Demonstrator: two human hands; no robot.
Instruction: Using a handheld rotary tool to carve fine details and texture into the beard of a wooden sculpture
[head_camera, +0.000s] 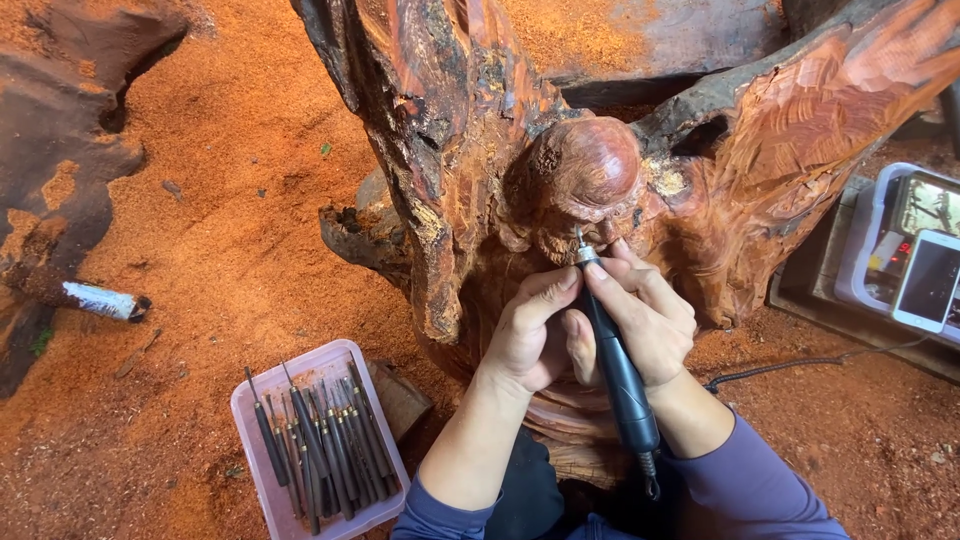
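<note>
Lower left: one pale tray (262, 478) of many dark burrs, too crowded to count, within reach. Centre: left hand (528, 335) and right hand (645, 322) both pinch one black rotary handpiece (617, 372) pen-style, apparently for steadiness, tip on the carved head of one reddish root sculpture (590, 170). Right edge: two phones (928, 280).

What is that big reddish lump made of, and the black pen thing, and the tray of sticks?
The carving looks like raw reddish wood: grain, chisel marks, sawdust around. The rotary tool, held by both hands, seems matte black plastic with a metal tip. The tray looks like pale, slightly glossy plastic.
</note>
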